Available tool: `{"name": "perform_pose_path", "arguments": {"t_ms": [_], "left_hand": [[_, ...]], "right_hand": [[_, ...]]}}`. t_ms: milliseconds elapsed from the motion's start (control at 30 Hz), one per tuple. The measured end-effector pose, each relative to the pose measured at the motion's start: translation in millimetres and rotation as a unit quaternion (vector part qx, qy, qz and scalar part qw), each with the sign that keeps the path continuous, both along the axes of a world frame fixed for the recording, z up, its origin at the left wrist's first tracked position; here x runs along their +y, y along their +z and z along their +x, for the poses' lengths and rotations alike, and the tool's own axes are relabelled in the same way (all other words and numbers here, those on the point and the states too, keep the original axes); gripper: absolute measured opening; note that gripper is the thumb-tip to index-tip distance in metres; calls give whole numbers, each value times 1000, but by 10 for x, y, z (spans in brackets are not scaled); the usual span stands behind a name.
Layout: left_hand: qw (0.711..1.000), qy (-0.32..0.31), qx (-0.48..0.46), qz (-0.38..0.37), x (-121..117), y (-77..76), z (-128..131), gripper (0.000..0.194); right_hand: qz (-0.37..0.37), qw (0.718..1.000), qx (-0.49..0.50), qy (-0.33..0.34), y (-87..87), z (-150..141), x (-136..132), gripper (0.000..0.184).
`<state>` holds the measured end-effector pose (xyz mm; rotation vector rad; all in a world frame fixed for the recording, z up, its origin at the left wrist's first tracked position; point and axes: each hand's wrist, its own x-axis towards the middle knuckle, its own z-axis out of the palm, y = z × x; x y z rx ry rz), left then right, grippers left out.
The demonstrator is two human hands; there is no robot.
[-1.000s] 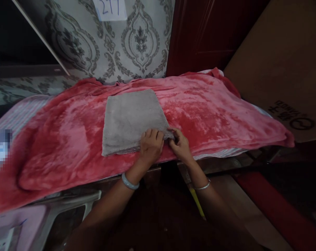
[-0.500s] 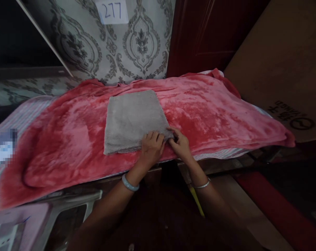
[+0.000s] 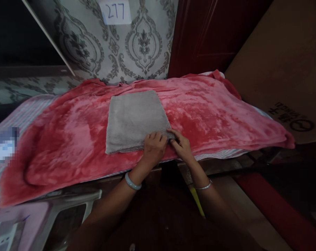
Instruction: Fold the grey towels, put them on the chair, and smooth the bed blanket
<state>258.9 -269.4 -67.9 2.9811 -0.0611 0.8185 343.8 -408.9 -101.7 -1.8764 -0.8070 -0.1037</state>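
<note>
A folded grey fleecy cloth [image 3: 137,120], roughly square, lies flat on a red plush blanket [image 3: 199,111]. At its near right corner both hands meet. My left hand [image 3: 154,146] grips the near edge, its fingers curled over the top of the cloth. Just to the right, my right hand [image 3: 182,143] pinches the corner between thumb and forefinger. The layers at that corner are partly hidden by the fingers.
A striped sheet [image 3: 40,104] shows beneath the blanket. Patterned wallpaper with a paper marked 277 [image 3: 116,12] is behind. A large cardboard box [image 3: 280,76] stands at right. Below left are a light-coloured frame [image 3: 91,205] and a pink object [image 3: 33,219].
The whole view has shifted slightly. Both hands stay at the same corner of the grey cloth, with only small finger movement.
</note>
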Motion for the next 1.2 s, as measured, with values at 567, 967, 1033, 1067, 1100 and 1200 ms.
{"name": "perform_pose_path", "arguments": {"t_ms": [567,967,1033,1067,1100,1200], "left_hand": [[984,73,-48,-153,1265,-208,-1159,39],[990,63,-41,-122,1112,22,-1136,41],[994,41,-18,-100,958,86,-1056,48],[995,30,0,-93,884,94,-1019,52],[996,22,19,-88,818,86,-989,56],[994,21,60,-86,709,-13,-967,58]], "right_hand": [[-46,992,32,-113,64,-36,98,49],[-73,971,-209,-95,201,-302,119,46],[-129,963,-235,-38,247,-406,207,51],[-164,956,-243,-11,252,-452,247,54],[-198,948,-249,11,244,-491,279,56],[-271,929,-250,46,164,-553,305,58]]}}
